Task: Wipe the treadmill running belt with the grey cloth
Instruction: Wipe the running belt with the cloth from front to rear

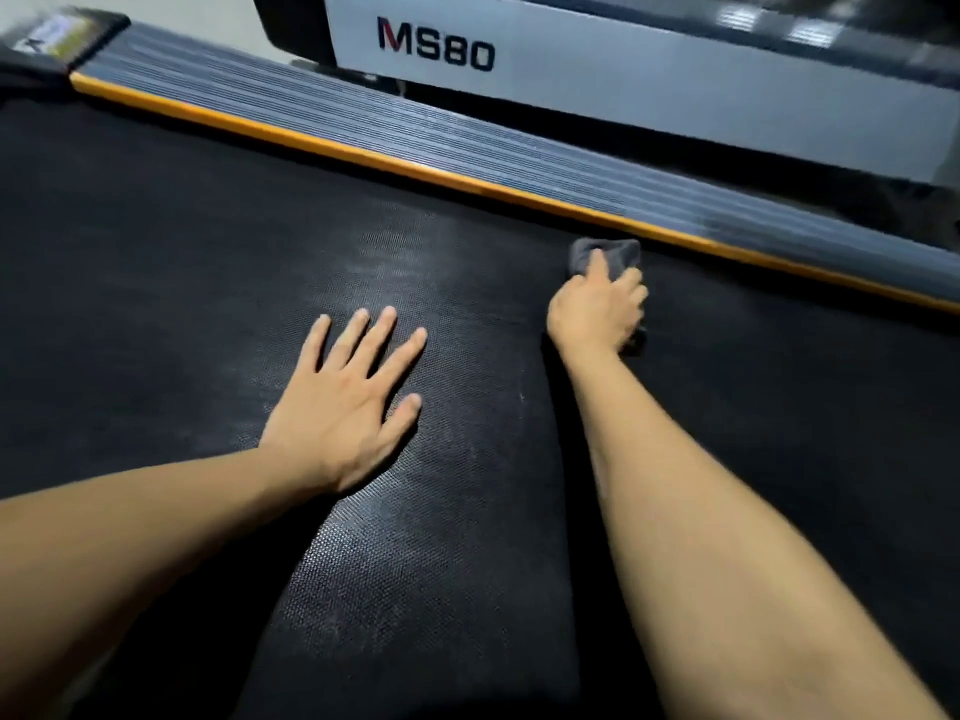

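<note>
Right hand (597, 306) holds its grip closed on the bunched grey cloth (608, 254), pressed onto the running belt (156, 252) beside the orange-edged side rail (363, 142), while the left hand (343, 402) lies flat, fingers spread, probably bracing the reach.

My left hand (343, 402) lies flat with fingers spread, while my outstretched right hand (597, 309) curls, gripping.

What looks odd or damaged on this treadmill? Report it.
Nothing looks damaged or askew. The running belt shows a pale, hazy streak between the flat left hand and the grey cloth under the right hand; dust, moisture or glare, I cannot tell.
</note>
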`<state>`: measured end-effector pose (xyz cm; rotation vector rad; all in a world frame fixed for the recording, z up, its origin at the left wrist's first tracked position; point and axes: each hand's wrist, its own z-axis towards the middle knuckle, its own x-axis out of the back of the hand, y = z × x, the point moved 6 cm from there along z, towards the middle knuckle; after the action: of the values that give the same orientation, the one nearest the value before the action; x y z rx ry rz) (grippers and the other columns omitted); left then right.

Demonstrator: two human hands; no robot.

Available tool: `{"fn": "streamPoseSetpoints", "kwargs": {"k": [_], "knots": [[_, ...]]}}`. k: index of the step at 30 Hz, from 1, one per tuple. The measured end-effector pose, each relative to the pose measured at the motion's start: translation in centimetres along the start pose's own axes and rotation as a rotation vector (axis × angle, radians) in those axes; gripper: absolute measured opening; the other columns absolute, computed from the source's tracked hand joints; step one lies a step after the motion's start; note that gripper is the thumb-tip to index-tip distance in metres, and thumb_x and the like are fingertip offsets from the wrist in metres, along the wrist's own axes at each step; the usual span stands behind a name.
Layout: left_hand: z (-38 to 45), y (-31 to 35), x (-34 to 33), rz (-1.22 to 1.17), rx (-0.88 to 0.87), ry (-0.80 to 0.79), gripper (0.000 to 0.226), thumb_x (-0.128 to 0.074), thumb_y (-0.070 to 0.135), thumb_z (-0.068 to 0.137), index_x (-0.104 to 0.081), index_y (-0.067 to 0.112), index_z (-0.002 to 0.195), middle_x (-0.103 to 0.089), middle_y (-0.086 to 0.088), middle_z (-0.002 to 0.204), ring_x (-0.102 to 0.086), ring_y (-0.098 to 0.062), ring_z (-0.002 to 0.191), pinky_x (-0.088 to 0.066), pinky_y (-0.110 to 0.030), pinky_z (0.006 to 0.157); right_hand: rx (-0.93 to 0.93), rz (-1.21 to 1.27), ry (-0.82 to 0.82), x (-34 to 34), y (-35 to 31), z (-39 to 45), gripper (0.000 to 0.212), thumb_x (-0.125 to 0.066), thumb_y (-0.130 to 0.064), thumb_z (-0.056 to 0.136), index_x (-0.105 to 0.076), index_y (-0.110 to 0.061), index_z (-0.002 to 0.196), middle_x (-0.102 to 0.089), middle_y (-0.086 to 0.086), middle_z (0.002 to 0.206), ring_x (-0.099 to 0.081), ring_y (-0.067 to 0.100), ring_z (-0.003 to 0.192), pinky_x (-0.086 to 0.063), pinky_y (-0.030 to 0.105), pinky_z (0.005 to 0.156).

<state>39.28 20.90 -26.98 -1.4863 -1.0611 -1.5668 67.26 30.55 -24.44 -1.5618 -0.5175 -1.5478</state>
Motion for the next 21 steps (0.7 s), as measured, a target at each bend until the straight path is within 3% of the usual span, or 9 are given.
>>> {"fn": "streamPoseSetpoints", "kwargs": {"k": [3,5,7,9,11,14,16,18,21], "knots": [[-0.1,0.1,0.0,-0.013,0.006,0.006,0.068,-0.011,0.061,0.099,-0.009,0.035,0.162,-0.010,-0.005,0.170,-0.007,-0.026,0.158,-0.004,-0.054,0.126,0.319,0.015,-0.037,-1.6,-8.1,-3.4,0.046,-0.049,-0.030,0.092,-0.049,-0.029,0.138,-0.046,0.015,0.132,-0.046,0.036,0.117,-0.041,0.041,0.096],[0.1,0.2,0.1,-0.022,0.006,0.007,0.068,-0.012,0.061,0.099,-0.011,0.035,0.161,-0.010,-0.004,0.170,-0.007,-0.025,0.158,-0.004,-0.054,0.126,0.507,0.002,-0.114,-2.6,-12.7,-5.4,0.048,-0.047,-0.032,0.096,-0.042,-0.030,0.144,-0.043,0.013,0.137,-0.043,0.032,0.122,-0.038,0.042,0.100],[0.2,0.2,0.1,-0.023,-0.005,-0.010,0.067,-0.012,0.061,0.098,-0.008,0.037,0.161,-0.008,-0.003,0.171,-0.005,-0.023,0.158,-0.003,-0.052,0.126,0.575,0.000,-0.142,-3.0,-13.4,-5.5,0.048,-0.044,-0.031,0.099,-0.038,-0.031,0.147,-0.042,0.011,0.140,-0.041,0.030,0.126,-0.036,0.042,0.103],[0.1,0.1,0.2,-0.037,-0.011,-0.016,0.067,-0.012,0.061,0.098,-0.006,0.038,0.161,-0.007,-0.001,0.171,-0.003,-0.022,0.158,-0.002,-0.051,0.126,0.551,0.006,-0.092,-2.5,-10.4,-3.6,0.045,-0.045,-0.027,0.097,-0.045,-0.031,0.142,-0.046,0.010,0.139,-0.046,0.031,0.124,-0.040,0.041,0.100],[0.0,0.1,0.4,-0.041,-0.003,-0.006,0.067,-0.011,0.061,0.099,-0.004,0.038,0.161,-0.005,-0.001,0.171,-0.001,-0.021,0.158,-0.001,-0.051,0.127,0.356,-0.001,0.003,-1.4,-4.4,0.2,0.041,-0.047,-0.023,0.093,-0.052,-0.027,0.134,-0.049,0.011,0.135,-0.050,0.034,0.120,-0.044,0.041,0.093],[0.1,0.5,0.3,-0.043,-0.004,0.008,0.067,-0.009,0.062,0.100,0.000,0.037,0.161,0.000,-0.002,0.171,0.004,-0.021,0.158,0.000,-0.052,0.126,0.078,0.009,0.007,0.5,4.2,4.2,0.045,-0.045,-0.025,0.097,-0.045,-0.025,0.142,-0.039,0.015,0.146,-0.044,0.037,0.129,-0.040,0.045,0.103],[0.2,0.3,0.1,-0.046,0.006,0.003,0.067,-0.007,0.061,0.100,0.001,0.036,0.161,0.002,-0.002,0.171,0.006,-0.020,0.158,0.001,-0.053,0.126,0.016,0.046,-0.044,0.6,5.4,4.4,0.048,-0.044,-0.028,0.099,-0.039,-0.025,0.147,-0.034,0.015,0.150,-0.041,0.037,0.132,-0.037,0.046,0.107],[0.3,0.4,0.1,-0.058,0.009,0.002,0.067,-0.005,0.060,0.100,0.001,0.035,0.161,0.003,-0.002,0.171,0.007,-0.020,0.158,0.003,-0.052,0.126,0.086,0.009,-0.010,0.2,3.0,3.2,0.049,-0.047,-0.027,0.096,-0.042,-0.023,0.144,-0.040,0.016,0.143,-0.047,0.038,0.124,-0.041,0.045,0.101],[0.5,0.4,0.1,-0.066,0.009,0.001,0.067,-0.006,0.057,0.100,-0.002,0.034,0.162,0.000,-0.001,0.171,0.004,-0.020,0.158,0.002,-0.052,0.126,0.399,0.033,-0.084,-1.4,-5.1,-2.6,0.043,-0.050,-0.025,0.092,-0.050,-0.022,0.135,-0.049,0.014,0.131,-0.054,0.037,0.112,-0.046,0.039,0.088]]}}
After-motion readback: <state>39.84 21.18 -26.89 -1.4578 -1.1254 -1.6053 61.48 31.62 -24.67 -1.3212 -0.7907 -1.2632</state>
